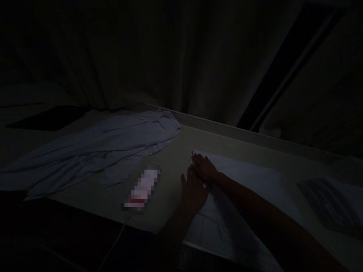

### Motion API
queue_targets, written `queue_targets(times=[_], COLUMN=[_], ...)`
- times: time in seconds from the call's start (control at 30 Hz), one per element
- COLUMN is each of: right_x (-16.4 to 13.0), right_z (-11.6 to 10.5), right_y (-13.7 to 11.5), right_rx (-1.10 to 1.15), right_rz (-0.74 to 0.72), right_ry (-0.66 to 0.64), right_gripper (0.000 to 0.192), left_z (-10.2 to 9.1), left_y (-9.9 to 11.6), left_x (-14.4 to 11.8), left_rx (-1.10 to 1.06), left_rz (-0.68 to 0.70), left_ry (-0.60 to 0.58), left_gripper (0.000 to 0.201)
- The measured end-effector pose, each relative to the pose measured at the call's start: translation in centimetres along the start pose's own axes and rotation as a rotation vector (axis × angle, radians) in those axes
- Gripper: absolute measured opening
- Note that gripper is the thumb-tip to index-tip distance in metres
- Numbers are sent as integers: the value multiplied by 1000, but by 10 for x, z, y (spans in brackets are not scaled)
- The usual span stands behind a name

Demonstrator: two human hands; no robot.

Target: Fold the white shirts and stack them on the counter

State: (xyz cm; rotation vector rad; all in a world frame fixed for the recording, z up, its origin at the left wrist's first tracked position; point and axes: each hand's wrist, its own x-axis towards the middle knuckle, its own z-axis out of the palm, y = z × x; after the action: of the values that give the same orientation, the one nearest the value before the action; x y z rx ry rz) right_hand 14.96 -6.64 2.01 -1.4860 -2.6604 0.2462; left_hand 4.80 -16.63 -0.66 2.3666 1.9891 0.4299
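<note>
The left hand (195, 192) and right hand (204, 168) press down, fingers extended and gripping nothing, at the left edge of the white cloth (252, 174) on the table (173, 156) — probably to keep it flat — while a crumpled cloth (121, 136) lies apart, likely leaving working room.

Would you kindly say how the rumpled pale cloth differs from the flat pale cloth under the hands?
The rumpled pale cloth has long wrinkles, whereas the flat pale cloth lies fairly smooth. The left hand and right hand rest on the flat cloth; neither touches the rumpled one. Both cloths lie on the pale table.
</note>
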Motion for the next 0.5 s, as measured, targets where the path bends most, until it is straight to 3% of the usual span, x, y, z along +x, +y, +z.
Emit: queue_targets(times=[0.27, 0.5], right_x=[36, 42], right_z=[7, 18], right_y=[7, 11], right_rx=[-40, -25], right_rz=[130, 172], right_ry=[-35, 72], right_gripper=[67, 69], left_z=[5, 2], left_y=[1, -6], left_x=[-3, -11], left_rx=[4, -34], left_rz=[-28, 13], left_ry=[-5, -69], left_gripper=[82, 101])
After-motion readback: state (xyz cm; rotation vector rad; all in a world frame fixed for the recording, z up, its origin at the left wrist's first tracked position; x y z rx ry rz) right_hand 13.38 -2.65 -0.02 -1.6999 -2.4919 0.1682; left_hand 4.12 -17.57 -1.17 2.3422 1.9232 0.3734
